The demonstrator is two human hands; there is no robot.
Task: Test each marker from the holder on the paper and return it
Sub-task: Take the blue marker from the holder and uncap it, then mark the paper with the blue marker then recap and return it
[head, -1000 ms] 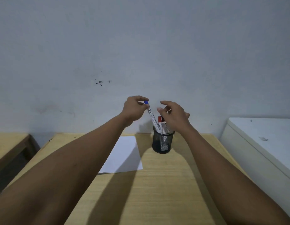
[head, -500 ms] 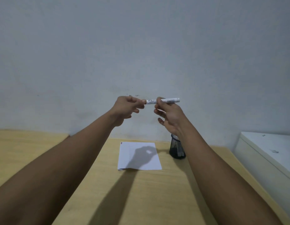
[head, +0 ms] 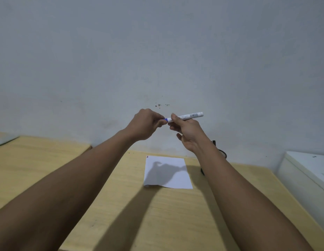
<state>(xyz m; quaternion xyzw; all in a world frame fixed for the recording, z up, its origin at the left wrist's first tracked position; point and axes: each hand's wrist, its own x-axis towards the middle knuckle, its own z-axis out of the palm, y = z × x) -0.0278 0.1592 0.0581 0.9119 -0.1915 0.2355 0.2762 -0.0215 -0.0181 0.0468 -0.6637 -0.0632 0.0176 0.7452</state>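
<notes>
A white marker (head: 190, 115) with a blue cap is held level in the air in front of the wall. My right hand (head: 186, 132) grips its barrel between thumb and fingers. My left hand (head: 145, 125) pinches the blue cap (head: 165, 120) at the marker's left end. Below the hands a white sheet of paper (head: 167, 172) lies on the wooden table (head: 157, 214), with the hands' shadow on it. The black mesh holder (head: 223, 153) stands to the right of the paper, mostly hidden behind my right forearm.
A white box or cabinet (head: 308, 171) stands at the table's right edge. A second wooden surface (head: 30, 151) adjoins on the left. A plain grey wall with a few dark specks rises right behind the table.
The marker was lifted out of the holder and turned level between both hands. Since half a second ago the blue cap shows between the hands; the view shifted slightly.
</notes>
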